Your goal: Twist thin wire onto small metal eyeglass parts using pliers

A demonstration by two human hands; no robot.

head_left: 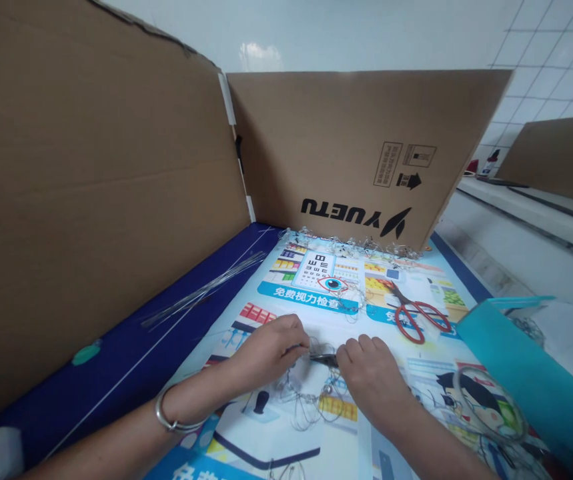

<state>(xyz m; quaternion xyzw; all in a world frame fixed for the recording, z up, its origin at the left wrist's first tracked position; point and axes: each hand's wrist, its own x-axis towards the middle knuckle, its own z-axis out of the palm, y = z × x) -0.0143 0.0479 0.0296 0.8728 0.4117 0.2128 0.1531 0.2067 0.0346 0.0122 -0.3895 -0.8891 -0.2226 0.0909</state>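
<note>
My left hand (279,343), with a metal bangle (166,413) on its wrist, pinches a thin wire piece. My right hand (369,370) is closed round the handles of small dark pliers (324,360). The pliers' jaws point left and meet the wire at my left fingertips; their exact grip on it is too small to make out. Just below both hands, a tangle of bent thin wires (311,403) with small shiny bits lies on the printed poster sheet (246,427).
Red-handled scissors (402,299) lie beyond my right hand. To the right stand a turquoise box (531,373) and a wire coil (522,427). Straight wires (206,288) rest at left. Cardboard panels (116,167) wall the left and back, with bent wire pieces (346,247) along the back.
</note>
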